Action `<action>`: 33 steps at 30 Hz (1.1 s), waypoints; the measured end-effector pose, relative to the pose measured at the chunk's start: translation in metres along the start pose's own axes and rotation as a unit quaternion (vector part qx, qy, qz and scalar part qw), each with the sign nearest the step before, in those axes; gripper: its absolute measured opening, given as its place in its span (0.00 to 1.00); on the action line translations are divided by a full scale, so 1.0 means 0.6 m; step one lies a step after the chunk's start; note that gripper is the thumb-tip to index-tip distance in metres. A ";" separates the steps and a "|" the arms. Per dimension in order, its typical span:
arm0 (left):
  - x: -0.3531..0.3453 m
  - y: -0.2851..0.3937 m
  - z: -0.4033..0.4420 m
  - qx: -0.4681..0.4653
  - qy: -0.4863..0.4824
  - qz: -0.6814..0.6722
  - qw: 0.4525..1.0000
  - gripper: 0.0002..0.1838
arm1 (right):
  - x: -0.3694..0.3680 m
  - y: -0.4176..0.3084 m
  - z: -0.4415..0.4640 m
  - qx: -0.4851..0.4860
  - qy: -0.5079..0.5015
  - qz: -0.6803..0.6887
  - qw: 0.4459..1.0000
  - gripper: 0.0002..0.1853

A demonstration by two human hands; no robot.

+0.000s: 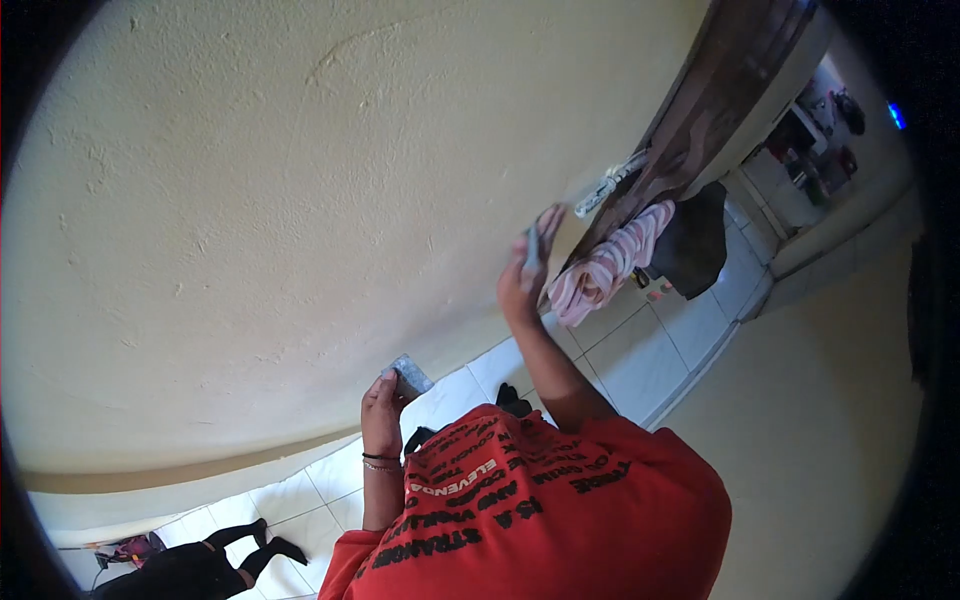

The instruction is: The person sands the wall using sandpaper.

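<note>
My left hand, with bracelets at the wrist, pinches a flat grey rectangular piece by its edge, low and close to the cream wall. Raised higher against the same wall, my right hand has its fingers around a thin, pale grey-green flat object. Just to the right of that hand are a knotted whitish cord and a bunched pink and white striped cloth.
A brown curtain hangs at the right by a dark draped item. White floor tiles lie below. At the lower left is a person in black. A doorway shows a cluttered room at the upper right.
</note>
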State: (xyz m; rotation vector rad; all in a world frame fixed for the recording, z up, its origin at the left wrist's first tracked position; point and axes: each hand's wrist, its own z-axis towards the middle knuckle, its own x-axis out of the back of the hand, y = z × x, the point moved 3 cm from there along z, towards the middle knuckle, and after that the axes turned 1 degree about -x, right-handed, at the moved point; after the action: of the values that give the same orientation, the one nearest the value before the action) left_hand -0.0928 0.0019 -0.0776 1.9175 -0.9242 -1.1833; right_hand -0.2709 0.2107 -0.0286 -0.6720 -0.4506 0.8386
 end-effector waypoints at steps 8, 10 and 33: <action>-0.002 0.009 0.008 -0.009 -0.019 0.008 1.000 0.16 | -0.003 0.016 0.040 -0.142 -0.040 0.094 0.985 0.29; -0.005 0.011 0.005 -0.004 -0.004 0.008 1.000 0.16 | -0.017 -0.015 0.007 -0.051 -0.017 -0.010 0.999 0.31; -0.002 0.009 0.012 -0.003 -0.018 0.004 1.000 0.13 | -0.015 0.031 0.048 -0.099 0.071 0.023 0.992 0.30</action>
State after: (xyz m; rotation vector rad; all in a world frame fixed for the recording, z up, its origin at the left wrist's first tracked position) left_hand -0.1009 -0.0009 -0.0748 1.8910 -0.9459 -1.2186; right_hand -0.3033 0.2230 -0.0224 -0.9217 -0.3937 0.7894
